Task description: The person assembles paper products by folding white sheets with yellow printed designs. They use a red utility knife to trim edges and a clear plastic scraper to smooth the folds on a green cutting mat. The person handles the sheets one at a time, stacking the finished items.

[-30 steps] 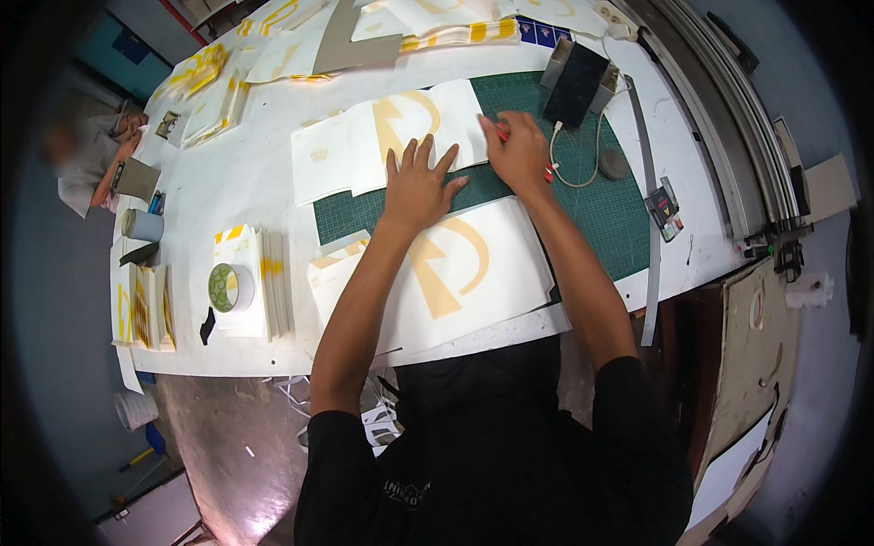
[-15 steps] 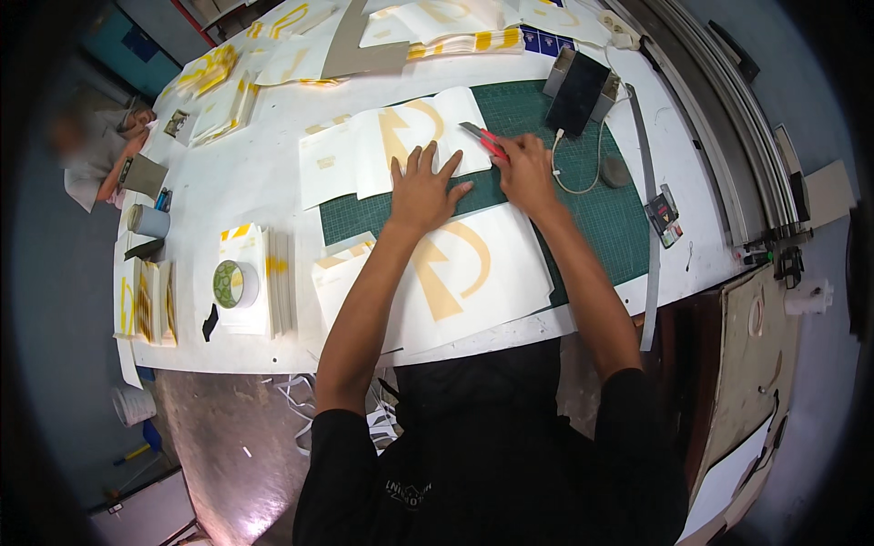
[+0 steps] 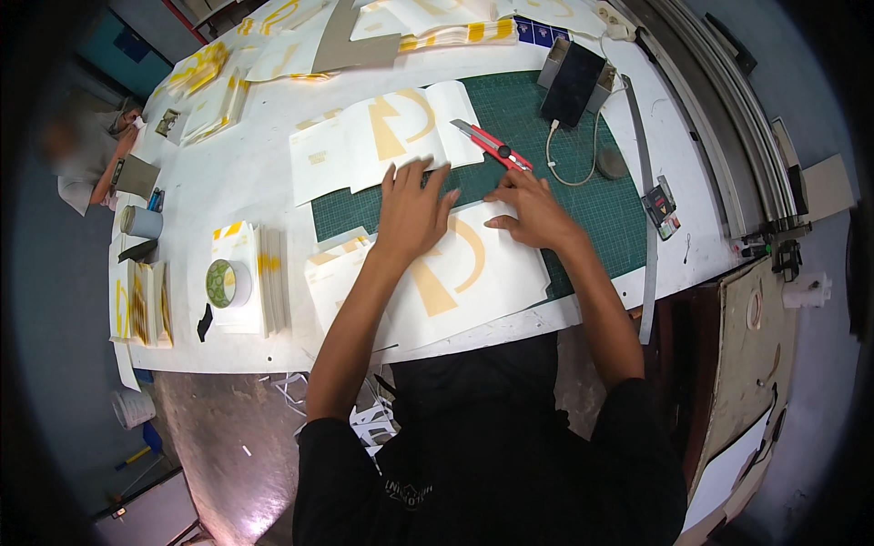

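A red utility knife (image 3: 492, 144) lies across the right edge of the far printed sheet (image 3: 414, 123) and the green cutting mat (image 3: 510, 100). Just on the near side of it is my right hand (image 3: 535, 207), empty, its thumb and fingers apart. My left hand (image 3: 411, 211) is open too, fingers spread, between the far sheet and the near one. Both hands are over the far edge of the near printed sheet (image 3: 437, 291); whether they touch it I cannot tell. Each sheet is white with a tan arrow-like shape and a curved band.
A phone (image 3: 574, 86) with a cable leans on a box at the far right of the mat. Beyond it lie a long metal ruler (image 3: 641, 182) and a blade pack (image 3: 661, 207). A tape roll (image 3: 228, 283) rests on stacked sheets at left. Another person (image 3: 86, 155) sits far left.
My right hand has let go of the utility knife and drawn back toward me. My left hand has lifted off the far sheet and come slightly nearer.
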Motion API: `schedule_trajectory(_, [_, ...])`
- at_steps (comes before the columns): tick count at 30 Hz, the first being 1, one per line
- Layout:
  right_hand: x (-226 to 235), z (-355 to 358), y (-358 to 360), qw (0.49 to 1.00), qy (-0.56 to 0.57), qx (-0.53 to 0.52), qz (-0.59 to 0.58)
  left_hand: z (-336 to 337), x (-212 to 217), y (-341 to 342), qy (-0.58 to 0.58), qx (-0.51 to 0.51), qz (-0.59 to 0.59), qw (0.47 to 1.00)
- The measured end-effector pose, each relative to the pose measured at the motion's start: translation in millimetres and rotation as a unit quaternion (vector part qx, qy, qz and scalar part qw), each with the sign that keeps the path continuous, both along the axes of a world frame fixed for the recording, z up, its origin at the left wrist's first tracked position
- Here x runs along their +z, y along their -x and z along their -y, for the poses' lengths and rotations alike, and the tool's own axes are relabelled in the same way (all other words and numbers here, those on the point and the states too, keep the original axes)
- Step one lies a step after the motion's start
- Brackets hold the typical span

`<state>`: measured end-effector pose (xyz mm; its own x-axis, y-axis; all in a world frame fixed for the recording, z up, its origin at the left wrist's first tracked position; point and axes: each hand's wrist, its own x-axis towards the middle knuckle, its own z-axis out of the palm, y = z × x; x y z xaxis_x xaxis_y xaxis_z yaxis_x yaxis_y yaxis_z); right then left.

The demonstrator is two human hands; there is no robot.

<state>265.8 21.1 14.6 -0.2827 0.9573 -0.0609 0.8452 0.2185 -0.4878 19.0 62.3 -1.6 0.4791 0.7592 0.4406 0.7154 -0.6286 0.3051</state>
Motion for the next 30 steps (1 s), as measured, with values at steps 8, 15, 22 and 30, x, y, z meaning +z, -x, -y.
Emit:
schedule_trajectory(8, [4,-3,0,1.0,0.006,0.006,-0.008,51,-2,26,0.092,-0.016,0.028,0.995])
schedule_trajectory(15, [4,-1,-3,1.0,-0.007,0.006,-0.018,51,-5,25,0.1,-0.023,0.036,0.994])
schedule_trajectory(22, [16,19,-22,0.983,-0.005,-0.114,-0.144,52,-8,25,0.099,-0.014,0.032,0.995])
schedule_trajectory(30, [-15,64,-15,0.98,-0.086,-0.149,-0.1,51,-9,24,0.086,-0.026,0.033,0.995])
